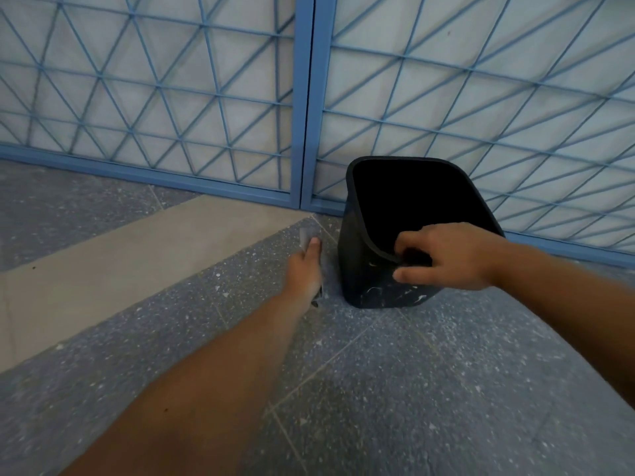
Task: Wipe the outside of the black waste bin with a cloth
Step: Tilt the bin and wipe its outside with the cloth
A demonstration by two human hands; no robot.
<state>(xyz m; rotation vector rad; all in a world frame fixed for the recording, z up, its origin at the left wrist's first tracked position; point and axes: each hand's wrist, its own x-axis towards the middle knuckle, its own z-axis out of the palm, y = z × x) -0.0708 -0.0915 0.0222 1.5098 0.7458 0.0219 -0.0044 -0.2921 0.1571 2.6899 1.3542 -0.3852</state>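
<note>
Black waste bin (374,286) on the speckled floor (378,389) near the blue grille (305,97), right hand (450,255) fingers curled over its near rim, left hand (305,273) beside the bin, fingers holding a grey cloth (309,233)

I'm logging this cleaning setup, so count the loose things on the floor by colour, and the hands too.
Black: 1, the waste bin
Grey: 1, the cloth
Hands: 2, the left hand and the right hand
Total: 4
</note>
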